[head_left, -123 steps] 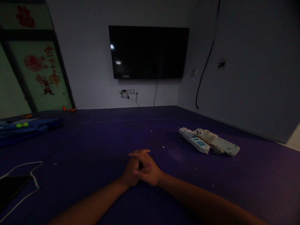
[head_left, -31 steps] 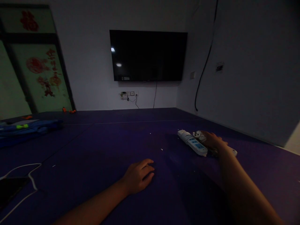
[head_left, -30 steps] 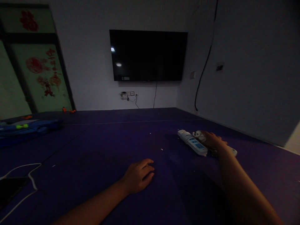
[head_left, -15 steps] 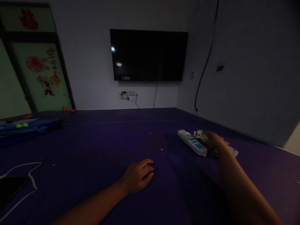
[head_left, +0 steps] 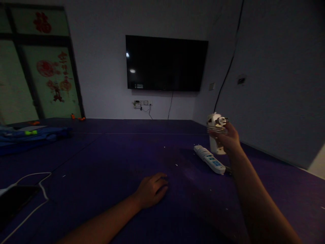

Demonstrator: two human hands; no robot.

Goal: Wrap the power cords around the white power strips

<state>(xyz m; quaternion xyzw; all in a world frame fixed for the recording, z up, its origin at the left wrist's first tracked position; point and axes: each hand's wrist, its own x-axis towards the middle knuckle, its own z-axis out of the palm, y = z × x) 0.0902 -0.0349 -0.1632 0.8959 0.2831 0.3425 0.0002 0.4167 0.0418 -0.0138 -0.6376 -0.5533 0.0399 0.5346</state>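
My right hand point(head_left: 230, 138), centre-right, grasps a raised power strip point(head_left: 214, 145), the blue-socketed strip point(head_left: 209, 159) unraised, my left hand point(head_left: 150, 191) lying slack, empty.

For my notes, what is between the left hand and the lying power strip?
Head view: from left hand to strip, purple surface, a white scrap, faint smudge.

A wide open lane on the purple surface point(head_left: 114, 152) runs forward from the left hand point(head_left: 152, 191) to the far wall point(head_left: 101, 101). A second gap separates that hand from the resting power strip point(head_left: 209, 159), which blocks low travel farther right. Above surface level, the raised power strip point(head_left: 215, 146), gripped by the right hand point(head_left: 230, 138), obstructs passage toward the right wall point(head_left: 279, 84). On the left, a white cable point(head_left: 45, 193) loops near a dark flat device point(head_left: 20, 200); farther back, blue cloth point(head_left: 43, 136) limits access.
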